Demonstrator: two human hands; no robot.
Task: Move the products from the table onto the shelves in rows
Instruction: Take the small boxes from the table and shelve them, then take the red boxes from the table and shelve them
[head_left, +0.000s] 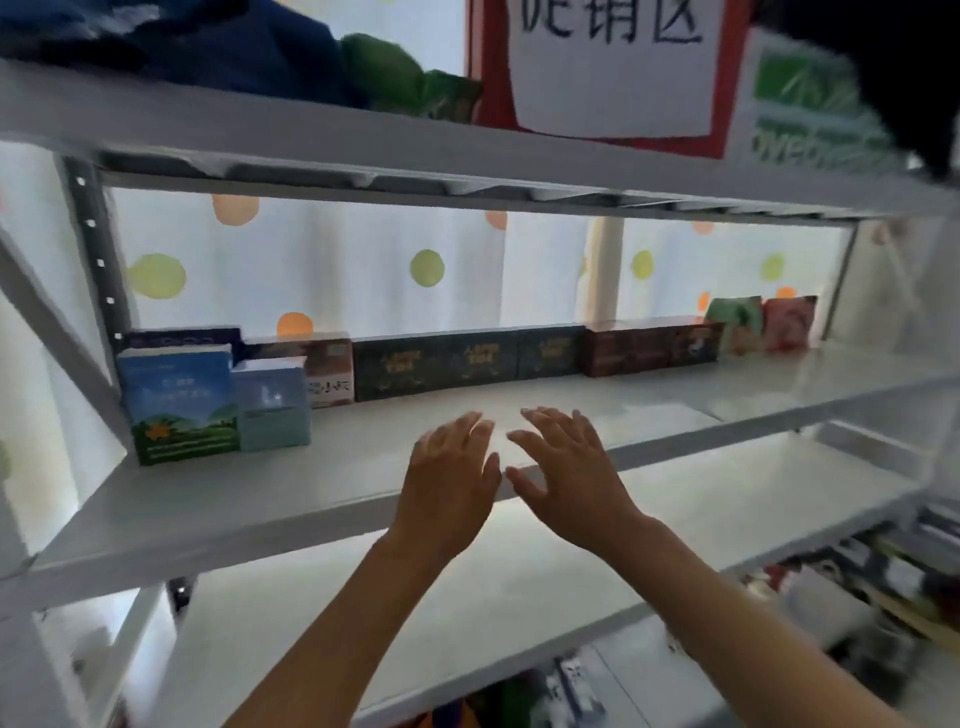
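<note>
A white shelf board (571, 415) carries a row of boxes along its back edge. From the left stand a blue and green box (179, 402), a pale blue box (272, 402), a brown and white box (330, 371), three dark green boxes (457, 361), dark red boxes (652, 348), then a green pack (735, 325) and a pink pack (789, 322). My left hand (452, 478) and my right hand (566, 467) hover side by side over the shelf's front edge, fingers spread and holding nothing.
The shelf above (311, 140) bears a red-framed paper sign (613, 67), dark blue cloth (182, 47) and a green item (384, 67). A lower shelf board (519, 597) lies beneath. Mixed goods (883, 582) lie at lower right. A dotted curtain (311, 260) hangs behind.
</note>
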